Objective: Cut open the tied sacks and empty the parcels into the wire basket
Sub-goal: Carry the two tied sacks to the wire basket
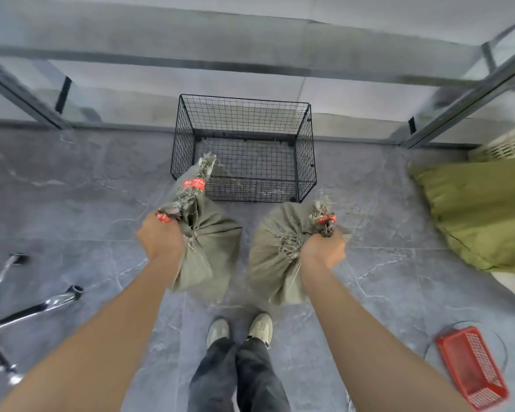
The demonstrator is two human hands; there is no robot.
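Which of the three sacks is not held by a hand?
The olive-green sack lying at far right. The left hand grips the left grey sack, the right hand the right grey sack.

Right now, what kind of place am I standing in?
Probably a storeroom or parcel-sorting area, though I can't be sure. A metal shelf frame runs along the wall, a wire basket stands on the grey floor, and your left hand and right hand grip the tied left sack and right sack.

Grey marbled floor (72,188), glass partition (131,93), perhaps a chair base (42,304).
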